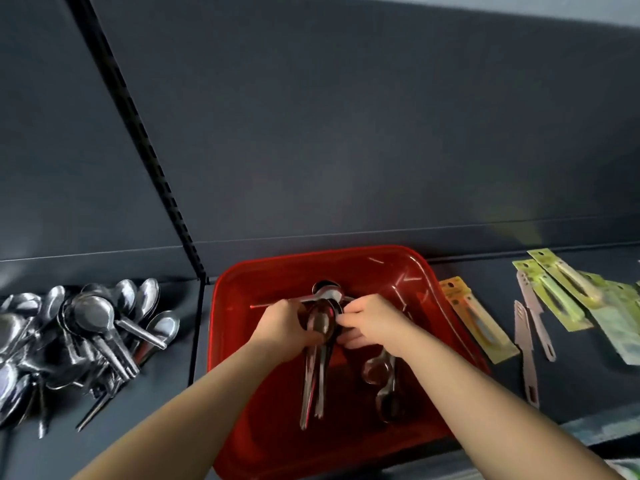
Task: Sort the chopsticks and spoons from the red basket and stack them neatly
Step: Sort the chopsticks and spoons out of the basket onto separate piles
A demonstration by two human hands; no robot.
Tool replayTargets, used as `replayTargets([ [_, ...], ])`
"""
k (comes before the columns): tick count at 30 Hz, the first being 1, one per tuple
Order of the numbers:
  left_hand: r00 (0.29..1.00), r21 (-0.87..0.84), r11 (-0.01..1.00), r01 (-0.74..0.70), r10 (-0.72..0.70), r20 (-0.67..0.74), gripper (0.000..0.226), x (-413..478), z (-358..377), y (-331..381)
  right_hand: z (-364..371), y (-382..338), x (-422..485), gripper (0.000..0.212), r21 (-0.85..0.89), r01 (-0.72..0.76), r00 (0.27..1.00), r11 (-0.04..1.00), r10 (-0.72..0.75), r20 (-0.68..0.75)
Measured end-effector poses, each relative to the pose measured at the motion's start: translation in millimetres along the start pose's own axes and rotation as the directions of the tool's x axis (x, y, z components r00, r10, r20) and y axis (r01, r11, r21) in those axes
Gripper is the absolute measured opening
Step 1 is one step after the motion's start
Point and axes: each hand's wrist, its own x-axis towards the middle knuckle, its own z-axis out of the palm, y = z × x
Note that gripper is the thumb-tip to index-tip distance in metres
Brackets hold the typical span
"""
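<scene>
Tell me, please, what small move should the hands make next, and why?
Probably the left hand should lift its spoon bundle out of the red basket toward the spoon pile on the left. The spoons it grips look nested, the right hand pinches at their bowls, and a few loose spoons lie in the basket.
</scene>
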Motion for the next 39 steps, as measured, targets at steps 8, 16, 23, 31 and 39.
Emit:
replayTargets([
  [8,0.981,-0.163,0.975,0.148,-0.166,-0.105,0.037,0.1,6.0,4.8,-1.0,2.2,-4.4,0.021,0.155,0.040,0.978,0.987,-0.070,0.196],
  [16,0.994,-0.115,0.993,0.035,-0.047,-0.098,0.013,-0.4,-10.3,3.5,-18.6,2.1,7.7,0.023,-0.247,0.272,0.950,0.930,-0.300,-0.085],
  [23,0.987,0.146,0.989,0.036,-0.013,-0.158,0.022,12.2,-20.1,8.7,-45.4,11.1,23.0,0.025,-0.747,0.168,0.893,0.643,-0.420,-0.160],
  [31,0.995,0.229,0.969,0.092,-0.099,0.017,0.022,17.5,-14.7,1.4,-45.9,9.6,27.1,0.010,-0.544,0.189,0.930,0.818,-0.327,-0.168],
  [39,0.997,0.136,0.989,0.054,-0.062,0.054,0.019,12.3,-17.7,5.7,-69.4,-1.1,12.0,0.014,-0.412,0.160,0.959,0.897,-0.240,-0.149],
])
